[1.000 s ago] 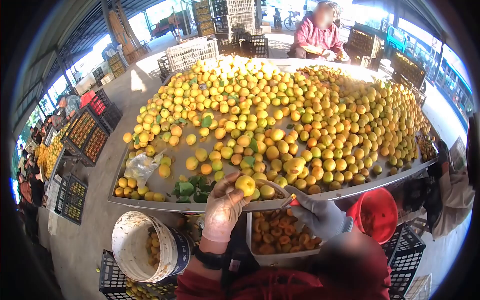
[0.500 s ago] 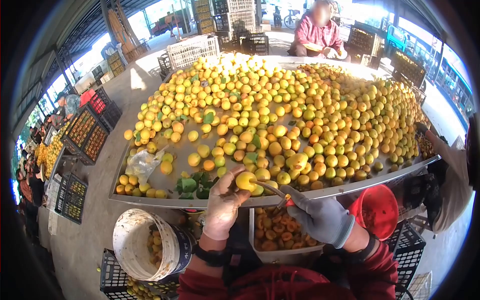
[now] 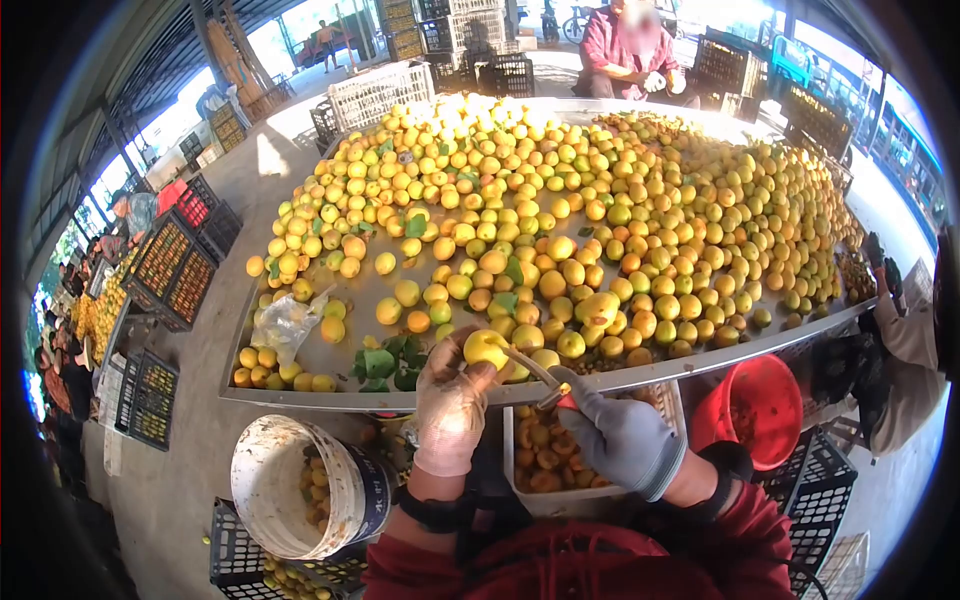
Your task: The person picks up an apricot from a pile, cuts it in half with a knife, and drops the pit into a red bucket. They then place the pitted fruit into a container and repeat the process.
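Note:
My left hand point(image 3: 447, 425), in a pale, stained glove, is closed around a yellow apricot point(image 3: 485, 348) above the table's near edge. My right hand point(image 3: 628, 440), wearing a grey glove, grips a small knife point(image 3: 535, 370) with a reddish handle. Its blade reaches leftward to the apricot's right side; how deep the tip goes cannot be made out. Just below both hands sits a pale bin point(image 3: 682, 410) with halved apricots point(image 3: 545, 455) in it. Whole apricots point(image 3: 560, 280) lie heaped across the metal-topped table point(image 3: 350, 300) beyond my hands.
A white bucket point(image 3: 248, 480) stands at lower left, a red bucket point(image 3: 770, 400) at right. Green leaves point(image 3: 378, 365) and a plastic bag point(image 3: 285, 325) lie on the table. One person point(image 3: 625, 60) sits across; another person's sleeve point(image 3: 905, 335) shows at right. Crates point(image 3: 165, 265) stand left.
The knife now slants more steeply, and my right hand has dropped slightly to the left. My left hand still holds the apricot. The right-hand co-worker's dark-gloved hand is now raised from the pile.

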